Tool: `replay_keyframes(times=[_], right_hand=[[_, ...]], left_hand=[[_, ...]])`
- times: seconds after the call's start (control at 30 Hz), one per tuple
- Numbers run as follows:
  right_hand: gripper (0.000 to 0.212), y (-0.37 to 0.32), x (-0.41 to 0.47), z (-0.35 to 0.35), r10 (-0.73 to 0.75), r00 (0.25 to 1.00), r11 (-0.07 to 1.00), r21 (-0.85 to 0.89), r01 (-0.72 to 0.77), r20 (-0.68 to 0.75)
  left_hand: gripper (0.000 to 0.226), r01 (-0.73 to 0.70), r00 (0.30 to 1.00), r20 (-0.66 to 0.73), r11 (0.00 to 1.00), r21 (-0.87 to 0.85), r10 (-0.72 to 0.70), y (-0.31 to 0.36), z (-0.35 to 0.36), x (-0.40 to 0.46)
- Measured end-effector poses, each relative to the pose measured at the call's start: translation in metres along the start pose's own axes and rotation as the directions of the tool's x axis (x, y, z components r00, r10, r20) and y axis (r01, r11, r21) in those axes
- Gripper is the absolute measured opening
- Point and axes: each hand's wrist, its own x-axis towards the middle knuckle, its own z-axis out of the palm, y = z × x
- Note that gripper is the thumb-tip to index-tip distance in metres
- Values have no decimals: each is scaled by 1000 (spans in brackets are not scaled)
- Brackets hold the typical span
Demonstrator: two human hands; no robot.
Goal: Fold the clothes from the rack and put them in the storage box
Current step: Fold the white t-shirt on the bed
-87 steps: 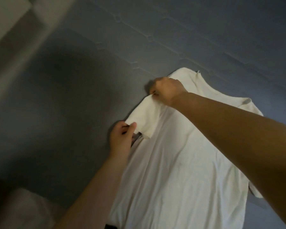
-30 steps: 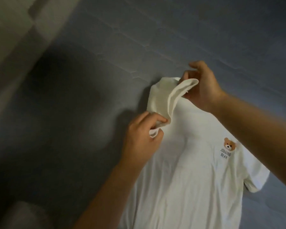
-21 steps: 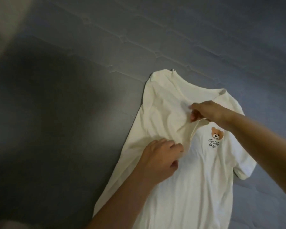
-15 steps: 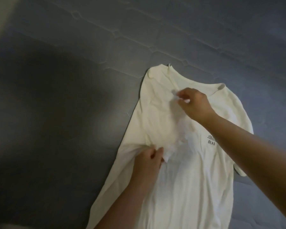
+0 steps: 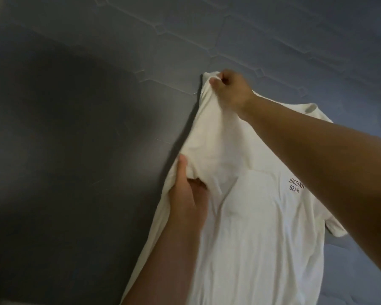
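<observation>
A white T-shirt point(image 5: 255, 227) with the words "JOGGING BEAR" on its chest lies front up on a grey-blue quilted surface point(image 5: 97, 133). Its left sleeve is folded in over the body. My right hand point(image 5: 231, 91) grips the cloth at the far left shoulder corner, with its fingers curled round the edge. My left hand point(image 5: 188, 194) holds a bunch of the folded cloth at the shirt's left side, thumb on top. My right forearm crosses over the chest print and hides the bear picture. No rack or storage box is in view.
The grey-blue quilted surface stretches all round the shirt, with stitched seams at the back and a dark shadow on the left. A pale strip shows at the top left corner.
The left sleeve has been folded in over the body. My right hand has moved from the chest up to the far shoulder corner. My left hand has shifted to the left side edge.
</observation>
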Motion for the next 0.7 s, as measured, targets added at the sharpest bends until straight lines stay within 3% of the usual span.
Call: replay_keyframes(times=[0.1, 0.17, 0.23, 0.37, 0.4, 0.47, 0.57, 0.7], right_hand=[[22, -3, 3, 9, -133, 991, 991, 8, 133, -16], [23, 2, 0, 14, -193, 981, 964, -182, 194, 19], [27, 8, -6, 20, -258, 966, 946, -210, 249, -18], [44, 22, -40, 28, -545, 792, 827, -335, 452, -276], [49, 26, -49, 33, -578, 777, 796, -385, 468, -251], [60, 35, -59, 46, -570, 818, 728, -509, 459, -78], [67, 51, -50, 65, -433, 891, 614, -679, 403, 138], [69, 55, -39, 69, -396, 903, 577, -720, 386, 167]], left_hand=[[37, -142, 985, -84, 987, 76, 149, 13, -12, 19], [28, -181, 960, -170, 956, 230, 223, 14, -19, 20], [26, -223, 940, -174, 916, 334, 292, 10, -21, 18], [28, -255, 919, -183, 880, 400, 349, 8, -26, 19], [24, -246, 912, -214, 886, 393, 349, 7, -29, 21], [7, -214, 903, -257, 879, 426, 344, 5, -37, 27], [27, -169, 907, -254, 844, 509, 335, 3, -41, 32], [32, -188, 905, -211, 792, 581, 370, 5, -46, 40]])
